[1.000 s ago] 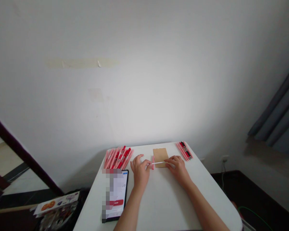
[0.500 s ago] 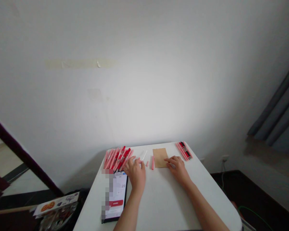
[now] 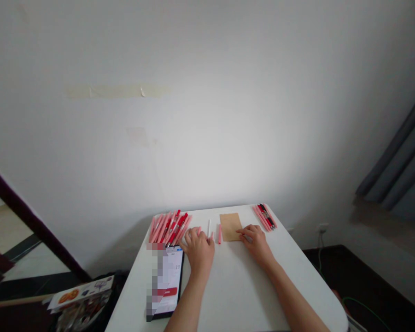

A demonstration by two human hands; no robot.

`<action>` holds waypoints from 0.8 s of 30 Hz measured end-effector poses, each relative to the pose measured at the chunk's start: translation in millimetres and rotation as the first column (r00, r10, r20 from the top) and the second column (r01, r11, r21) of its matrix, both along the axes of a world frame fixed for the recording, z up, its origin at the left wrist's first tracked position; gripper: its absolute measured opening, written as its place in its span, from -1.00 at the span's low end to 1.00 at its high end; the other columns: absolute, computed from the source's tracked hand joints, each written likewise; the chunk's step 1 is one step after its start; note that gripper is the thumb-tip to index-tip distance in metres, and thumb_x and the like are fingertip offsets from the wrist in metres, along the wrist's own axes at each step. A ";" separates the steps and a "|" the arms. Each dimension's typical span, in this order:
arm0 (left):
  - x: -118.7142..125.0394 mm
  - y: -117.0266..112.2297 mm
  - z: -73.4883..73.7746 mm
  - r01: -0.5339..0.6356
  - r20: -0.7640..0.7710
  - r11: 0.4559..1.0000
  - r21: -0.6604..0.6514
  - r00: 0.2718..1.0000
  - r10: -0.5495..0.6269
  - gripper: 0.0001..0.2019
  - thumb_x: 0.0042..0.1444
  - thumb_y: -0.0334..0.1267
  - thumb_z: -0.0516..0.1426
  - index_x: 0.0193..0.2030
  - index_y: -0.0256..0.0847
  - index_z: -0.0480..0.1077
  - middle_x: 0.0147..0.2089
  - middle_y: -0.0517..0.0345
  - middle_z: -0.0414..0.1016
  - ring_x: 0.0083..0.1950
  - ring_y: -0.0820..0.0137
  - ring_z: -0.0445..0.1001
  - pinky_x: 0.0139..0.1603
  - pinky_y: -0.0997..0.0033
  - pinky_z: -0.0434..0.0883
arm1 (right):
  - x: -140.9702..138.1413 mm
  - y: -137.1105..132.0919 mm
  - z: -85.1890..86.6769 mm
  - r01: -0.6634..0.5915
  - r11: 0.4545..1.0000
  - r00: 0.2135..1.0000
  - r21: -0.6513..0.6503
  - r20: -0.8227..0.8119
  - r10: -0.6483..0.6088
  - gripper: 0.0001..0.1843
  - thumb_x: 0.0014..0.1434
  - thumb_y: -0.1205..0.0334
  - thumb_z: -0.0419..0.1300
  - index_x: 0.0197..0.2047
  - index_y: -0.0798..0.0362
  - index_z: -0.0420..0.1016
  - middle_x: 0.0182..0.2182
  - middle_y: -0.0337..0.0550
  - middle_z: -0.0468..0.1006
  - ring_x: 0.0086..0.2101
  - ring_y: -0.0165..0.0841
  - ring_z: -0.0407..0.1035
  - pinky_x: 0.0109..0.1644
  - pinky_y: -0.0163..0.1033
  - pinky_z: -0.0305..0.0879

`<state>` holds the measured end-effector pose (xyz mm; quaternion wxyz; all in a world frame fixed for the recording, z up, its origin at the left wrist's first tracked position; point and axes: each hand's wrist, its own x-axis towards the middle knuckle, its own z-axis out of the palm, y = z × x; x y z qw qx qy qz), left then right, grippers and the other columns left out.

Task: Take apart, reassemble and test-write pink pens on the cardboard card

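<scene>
My left hand (image 3: 199, 250) is over the white table (image 3: 235, 286), its fingers curled round a short pink pen part (image 3: 199, 229) that shows just past the fingertips. Close to its thumb is a smaller pink piece (image 3: 212, 235). A thin white pen refill (image 3: 209, 227) lies beyond that hand. To the right, a pink pen barrel (image 3: 219, 234) lies beside a flat brown paper (image 3: 230, 226). My right hand (image 3: 254, 240) has thumb and index finger together on the paper's right edge, the other fingers curled; the thumb's underside is hidden.
A bundle of pink, red and silver pens (image 3: 169, 228) lies at the back left. Several pink and black pens (image 3: 264, 216) lie at the back right. A phone (image 3: 167, 281) rests at the left edge. Beyond the table stands a wall (image 3: 207, 138).
My left hand has moved slightly right, towards the small pink piece. The white refill has turned from slanted to nearly straight away from me. My right hand stays on the paper.
</scene>
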<state>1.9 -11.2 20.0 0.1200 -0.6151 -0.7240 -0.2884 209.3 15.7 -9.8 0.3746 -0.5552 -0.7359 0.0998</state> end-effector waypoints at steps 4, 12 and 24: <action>-0.2 0.1 0.2 -0.007 -0.005 1.000 -0.011 1.000 0.007 -0.82 0.07 -0.19 0.10 -0.35 -0.17 0.51 0.04 -0.03 0.40 0.16 0.10 0.19 0.18 -0.16 0.06 | -0.1 -0.2 0.0 0.011 1.000 1.000 0.015 0.006 -0.011 -0.70 0.21 0.22 0.08 -0.08 -0.13 0.58 -0.26 -0.09 0.53 -0.15 -0.22 0.33 -0.02 -0.12 0.22; -1.5 1.2 -2.5 -0.006 -0.002 1.000 -0.015 1.000 0.006 -0.84 0.06 -0.19 0.11 -0.33 -0.16 0.50 0.04 -0.01 0.39 0.16 0.11 0.20 0.20 -0.18 0.04 | 1.0 2.7 -3.8 0.015 0.999 1.000 0.038 0.014 -0.015 -0.72 0.20 0.22 0.10 -0.10 -0.14 0.60 -0.27 -0.11 0.54 -0.16 -0.23 0.34 -0.05 -0.15 0.23; -3.9 4.2 -3.3 0.023 -0.016 0.999 0.037 1.000 -0.022 -0.72 0.14 -0.10 0.05 -0.12 -0.14 0.48 0.11 -0.07 0.37 0.21 0.08 0.20 0.21 -0.22 0.06 | 2.2 4.4 -8.1 0.029 0.999 0.999 0.022 0.016 -0.029 -0.70 0.21 0.20 0.08 -0.08 -0.11 0.58 -0.25 -0.08 0.53 -0.14 -0.21 0.33 -0.02 -0.11 0.22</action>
